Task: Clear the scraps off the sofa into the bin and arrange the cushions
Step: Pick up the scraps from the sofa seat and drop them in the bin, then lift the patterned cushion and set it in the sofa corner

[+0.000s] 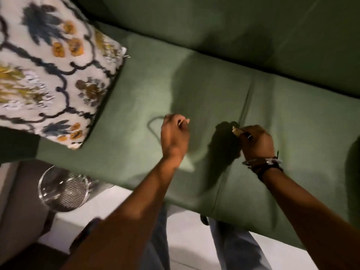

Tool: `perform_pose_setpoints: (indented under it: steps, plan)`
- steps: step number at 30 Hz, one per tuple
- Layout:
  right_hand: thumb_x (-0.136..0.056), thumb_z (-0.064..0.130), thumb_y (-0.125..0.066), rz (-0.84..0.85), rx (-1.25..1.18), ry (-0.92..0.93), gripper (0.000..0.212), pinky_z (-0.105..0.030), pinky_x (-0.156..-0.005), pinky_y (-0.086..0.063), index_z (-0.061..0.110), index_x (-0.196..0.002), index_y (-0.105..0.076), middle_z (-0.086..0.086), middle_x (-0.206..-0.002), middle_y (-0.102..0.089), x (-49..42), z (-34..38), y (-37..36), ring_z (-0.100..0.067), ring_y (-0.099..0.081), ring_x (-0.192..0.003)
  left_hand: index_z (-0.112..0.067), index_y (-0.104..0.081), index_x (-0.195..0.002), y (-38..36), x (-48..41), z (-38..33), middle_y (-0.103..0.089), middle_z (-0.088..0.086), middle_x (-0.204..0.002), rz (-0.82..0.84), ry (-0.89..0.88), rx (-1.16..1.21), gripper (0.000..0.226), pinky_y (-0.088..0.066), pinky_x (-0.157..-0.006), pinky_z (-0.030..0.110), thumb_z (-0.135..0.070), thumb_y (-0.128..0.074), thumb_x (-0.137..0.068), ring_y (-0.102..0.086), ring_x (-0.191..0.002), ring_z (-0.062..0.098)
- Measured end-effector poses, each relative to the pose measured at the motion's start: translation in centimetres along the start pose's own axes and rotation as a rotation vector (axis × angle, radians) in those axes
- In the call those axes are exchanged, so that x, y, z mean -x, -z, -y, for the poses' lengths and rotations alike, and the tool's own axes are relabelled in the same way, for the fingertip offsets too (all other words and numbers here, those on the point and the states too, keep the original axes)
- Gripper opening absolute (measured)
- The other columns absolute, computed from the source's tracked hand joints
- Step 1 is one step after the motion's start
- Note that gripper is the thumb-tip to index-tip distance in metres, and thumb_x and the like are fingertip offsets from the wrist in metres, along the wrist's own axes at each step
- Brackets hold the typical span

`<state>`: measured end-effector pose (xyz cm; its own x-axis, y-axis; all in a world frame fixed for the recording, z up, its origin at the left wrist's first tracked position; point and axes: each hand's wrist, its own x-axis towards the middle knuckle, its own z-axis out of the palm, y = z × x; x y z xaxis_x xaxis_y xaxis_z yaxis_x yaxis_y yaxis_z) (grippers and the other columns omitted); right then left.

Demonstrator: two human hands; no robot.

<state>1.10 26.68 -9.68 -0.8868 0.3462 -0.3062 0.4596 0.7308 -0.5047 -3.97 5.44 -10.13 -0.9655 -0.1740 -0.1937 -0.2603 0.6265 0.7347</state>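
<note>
**Both hands over the green seat, scraps pinched, cushion lying off to the left**

Your left hand [174, 133] is over the middle of the sofa [292, 114] seat, fingers curled together on a small pale scrap [184, 121] that pokes out past the fingertips. Your right hand [255, 142] is just to its right, near the seam between the two seat pads, closed on a small tan scrap [236, 131] with something thin and dark beside it in the same grip; the blur hides what that dark piece is. The two hands are near each other but apart, with a strip of bare green fabric between them.

A thin dark loop [153, 129] lies on the seat just left of your left hand. Whether it is a thread or a shadow cannot be told.

The patterned cushion [52, 71] lies at the left end of the sofa, tilted, its lower corner close to the seat's front edge. Between it and your left hand the seat is open fabric. To the right of your right hand the seat runs clear to the frame edge, and the backrest rises behind both hands.

The seat's front edge runs diagonally under your forearms. Below it, at the left, a glass vessel [64, 190] with a ribbed base stands just off the front edge, near your left forearm. Pale floor [187, 248] shows around your legs.
</note>
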Motion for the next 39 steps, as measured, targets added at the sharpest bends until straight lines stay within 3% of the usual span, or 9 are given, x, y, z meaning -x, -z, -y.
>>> perform_pose_setpoints:
  steps: [5,10,14,17,22,27,31,35,39]
  plan:
    - [-0.078,0.004,-0.071,0.219,-0.07,0.282,0.004,-0.033,-0.062,-0.047,0.005,-0.082,-0.072,-0.023,-0.08,-0.068,9.4,13.7,-10.4,-0.037,-0.065,-0.067,-0.012,-0.06,-0.077,14.3,5.7,13.1,-0.058,0.01,-0.073,-0.269,0.387,0.249,0.015,-0.05,-0.069,0.026,-0.003,-0.058,-0.089,-0.058,-0.07,0.017]
    - [-0.081,0.012,-0.062,0.544,-0.145,0.372,0.013,-0.04,-0.072,-0.051,0.002,-0.082,-0.071,-0.025,-0.083,-0.072,18.6,26.8,-24.3,-0.038,-0.067,-0.078,0.002,-0.066,-0.084,25.6,8.2,26.8,-0.07,0.026,-0.083,-0.409,0.824,0.166,0.005,-0.055,-0.084,0.054,-0.001,-0.063,-0.086,-0.067,-0.084,0.043]
    - [-0.091,0.018,-0.054,0.736,-0.029,0.354,0.029,-0.043,-0.091,-0.046,0.0,-0.112,-0.063,-0.023,-0.114,-0.067,21.3,32.3,-32.0,-0.037,-0.061,-0.106,-0.01,-0.059,-0.097,29.7,6.6,34.1,-0.07,0.006,-0.066,-0.371,1.103,0.636,0.012,-0.056,-0.049,0.026,-0.002,-0.057,-0.087,-0.066,-0.055,0.021]
    - [-0.094,0.024,-0.05,0.776,0.094,0.365,0.035,-0.042,-0.094,-0.047,0.012,-0.125,-0.057,-0.018,-0.121,-0.066,21.3,33.9,-33.8,-0.037,-0.058,-0.113,-0.003,-0.063,-0.11,30.5,5.5,35.4,-0.071,0.023,-0.102,-0.353,1.237,0.457,0.027,-0.064,-0.076,0.043,-0.022,-0.062,-0.091,-0.069,-0.093,0.04]
    - [-0.089,0.016,-0.058,0.371,-0.066,0.494,0.022,-0.04,-0.078,-0.053,0.011,-0.106,-0.071,-0.022,-0.097,-0.075,17.5,34.6,-26.6,-0.036,-0.069,-0.087,-0.005,-0.064,-0.102,31.0,3.7,28.1,-0.072,0.014,-0.103,-0.454,0.885,0.514,0.018,-0.053,-0.094,0.049,-0.017,-0.068,-0.089,-0.064,-0.104,0.044]
    - [-0.084,0.032,-0.062,-0.167,-0.537,0.337,0.039,-0.027,-0.077,-0.049,0.001,-0.106,-0.061,-0.015,-0.097,-0.062,3.3,36.6,-15.3,-0.012,-0.054,-0.084,-0.015,-0.034,-0.147,31.3,-2.8,17.9,-0.048,0.006,-0.149,-0.223,0.431,0.67,0.094,-0.048,-0.104,0.027,-0.045,-0.079,-0.07,-0.049,-0.133,0.018]
    - [-0.079,0.048,-0.064,0.231,-0.802,0.197,0.085,-0.03,-0.109,-0.042,0.011,-0.146,-0.027,-0.008,-0.148,-0.04,-9.1,41.6,-10.7,-0.016,-0.046,-0.13,-0.011,-0.043,-0.134,31.3,-9.9,12.3,-0.059,0.003,-0.135,-0.365,0.287,0.842,0.087,-0.054,-0.101,0.026,-0.021,-0.09,-0.062,-0.062,-0.117,0.009]
    - [-0.097,0.022,-0.048,0.63,-0.793,0.249,0.048,-0.044,-0.112,-0.039,0.0,-0.139,-0.039,-0.02,-0.142,-0.048,-12.3,44.3,-10.6,-0.031,-0.05,-0.129,-0.005,-0.039,-0.142,30.3,-10.6,11.6,-0.056,0.003,-0.142,-0.271,0.084,0.842,0.087,-0.046,-0.11,0.029,-0.006,-0.086,-0.069,-0.056,-0.129,0.007]
    - [-0.083,0.007,-0.068,0.433,-0.83,0.21,0.057,-0.047,-0.103,-0.049,-0.001,-0.133,-0.043,-0.021,-0.132,-0.058,-9.2,41.0,-6.9,-0.033,-0.059,-0.118,-0.009,-0.047,-0.14,30.9,-11.4,11.4,-0.056,0.005,-0.145,-0.131,-0.007,0.785,0.088,-0.047,-0.106,0.019,-0.036,-0.087,-0.066,-0.054,-0.133,0.015]
